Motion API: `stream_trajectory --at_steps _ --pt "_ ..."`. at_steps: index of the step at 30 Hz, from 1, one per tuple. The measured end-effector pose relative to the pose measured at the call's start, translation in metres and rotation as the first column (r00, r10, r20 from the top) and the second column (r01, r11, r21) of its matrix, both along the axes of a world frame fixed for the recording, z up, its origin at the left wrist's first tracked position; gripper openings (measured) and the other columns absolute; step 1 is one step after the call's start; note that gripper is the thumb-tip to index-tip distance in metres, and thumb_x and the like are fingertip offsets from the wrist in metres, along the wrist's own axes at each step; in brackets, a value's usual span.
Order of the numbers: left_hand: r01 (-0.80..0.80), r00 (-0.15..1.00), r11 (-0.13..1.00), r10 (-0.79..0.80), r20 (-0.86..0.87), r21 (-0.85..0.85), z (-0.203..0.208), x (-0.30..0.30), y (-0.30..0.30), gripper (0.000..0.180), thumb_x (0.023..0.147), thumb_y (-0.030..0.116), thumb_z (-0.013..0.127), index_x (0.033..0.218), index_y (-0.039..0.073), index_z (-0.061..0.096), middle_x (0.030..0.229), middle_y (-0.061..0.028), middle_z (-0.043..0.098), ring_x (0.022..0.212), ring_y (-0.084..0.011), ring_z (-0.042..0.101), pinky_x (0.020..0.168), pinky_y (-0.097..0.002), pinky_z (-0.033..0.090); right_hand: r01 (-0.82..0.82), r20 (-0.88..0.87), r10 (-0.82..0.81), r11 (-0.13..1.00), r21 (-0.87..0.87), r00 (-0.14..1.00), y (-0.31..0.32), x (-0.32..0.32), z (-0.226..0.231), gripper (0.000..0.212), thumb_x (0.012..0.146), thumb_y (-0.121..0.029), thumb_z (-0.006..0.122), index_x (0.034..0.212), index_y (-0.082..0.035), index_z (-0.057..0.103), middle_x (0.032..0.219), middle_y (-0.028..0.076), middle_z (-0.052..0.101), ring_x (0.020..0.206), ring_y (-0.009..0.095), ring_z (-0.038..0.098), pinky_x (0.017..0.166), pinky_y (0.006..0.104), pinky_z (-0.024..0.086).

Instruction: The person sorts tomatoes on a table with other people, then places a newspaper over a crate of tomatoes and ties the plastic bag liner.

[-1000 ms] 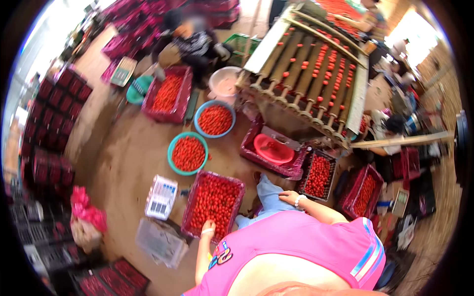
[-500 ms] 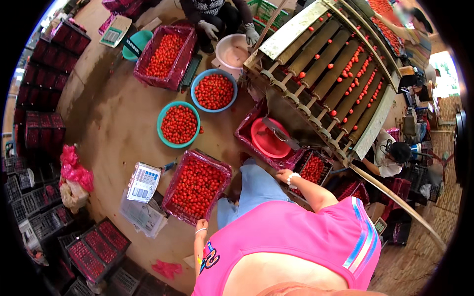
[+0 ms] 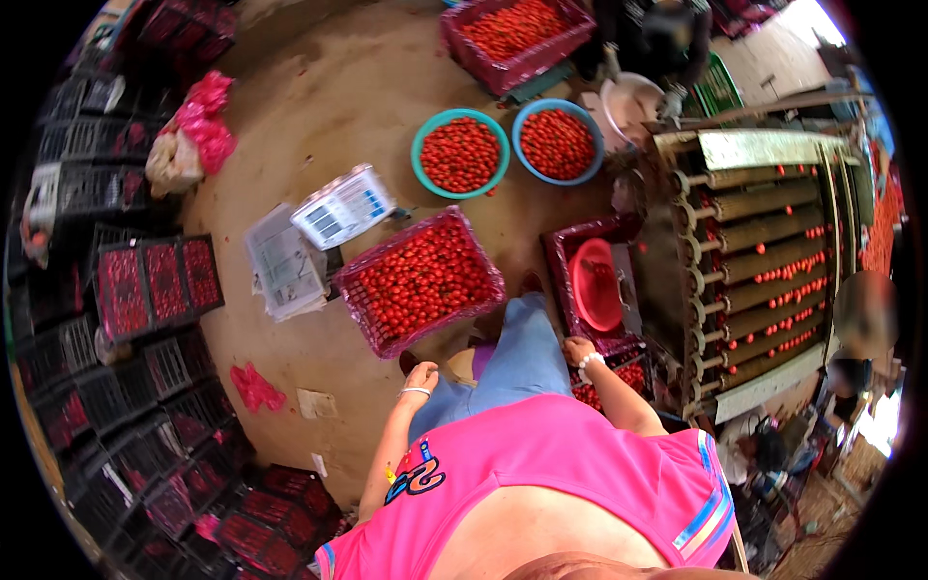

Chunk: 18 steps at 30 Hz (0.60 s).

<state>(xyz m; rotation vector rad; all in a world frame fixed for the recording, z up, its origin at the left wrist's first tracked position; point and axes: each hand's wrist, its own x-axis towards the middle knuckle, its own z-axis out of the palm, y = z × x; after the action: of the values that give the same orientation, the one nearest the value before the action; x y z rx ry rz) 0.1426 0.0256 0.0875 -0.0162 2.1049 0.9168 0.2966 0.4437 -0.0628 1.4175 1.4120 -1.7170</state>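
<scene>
My left hand [image 3: 421,377] is beside my left knee, just off the near edge of a crate [image 3: 354,299] lined with dark pink plastic and filled with small red tomatoes. Its fingers are loosely bent, and nothing shows in them. On the other side of my legs, my right hand [image 3: 579,349] is curled at the corner of a dark crate of tomatoes [image 3: 630,375]; my forearm and body partly cover that crate. Beyond it, a red basin [image 3: 595,290] rests in a lined crate [image 3: 561,253].
Farther off stand a green basin [image 3: 422,164] and a blue basin [image 3: 596,147] of tomatoes. A digital scale [image 3: 343,207] lies left of the full crate. A roller sorting machine [image 3: 759,275] fills the right. Stacked crates [image 3: 159,287] line the left. A co-worker [image 3: 667,34] sits at the back.
The view has swung to the right. My left hand has come away from the tomato crate's near edge; my right hand stays at the dark crate's corner.
</scene>
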Motion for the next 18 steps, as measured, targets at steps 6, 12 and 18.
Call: stream_trajectory --at_steps 6,12,18 --pt "-0.217 0.961 0.965 0.238 -0.14 0.148 -0.026 0.055 -0.151 0.026 0.09 0.019 0.058 0.113 0.007 0.057 0.1 -0.0099 0.063 0.092 -0.0197 0.061 0.082 -0.0333 0.05 -0.72 0.255 0.68 0.592 0.361 0.687 -0.093 0.004 0.038 0.037 0.086 -0.032 0.055 0.11 -0.006 0.068 0.104 0.017 0.069 0.102 0.029 0.064 0.086 0.034 0.052" --pt "-0.71 0.699 0.704 0.708 -0.102 0.027 -0.034 0.186 -0.392 0.029 0.092 0.023 0.055 0.117 0.009 0.057 0.102 -0.0092 0.064 0.094 -0.0183 0.06 0.083 -0.033 0.049 -0.863 0.355 0.854 0.19 0.468 0.381 -0.24 -0.042 0.053 0.03 0.087 -0.026 0.052 0.099 -0.005 0.069 0.094 0.016 0.069 0.088 0.03 0.067 0.076 0.0386 0.053" --pt "-0.927 -0.373 -0.374 0.918 -0.136 0.016 -0.024 0.449 -0.549 0.01 0.092 0.016 0.054 0.093 0.008 0.058 0.075 -0.0022 0.053 0.065 -0.0112 0.048 0.058 -0.025 0.042 -0.805 0.018 0.856 0.478 0.351 0.517 -0.414 -0.172 0.083 0.023 0.084 -0.019 0.056 0.102 -0.01 0.068 0.075 0.006 0.065 0.065 0.016 0.063 0.054 0.0315 0.051"
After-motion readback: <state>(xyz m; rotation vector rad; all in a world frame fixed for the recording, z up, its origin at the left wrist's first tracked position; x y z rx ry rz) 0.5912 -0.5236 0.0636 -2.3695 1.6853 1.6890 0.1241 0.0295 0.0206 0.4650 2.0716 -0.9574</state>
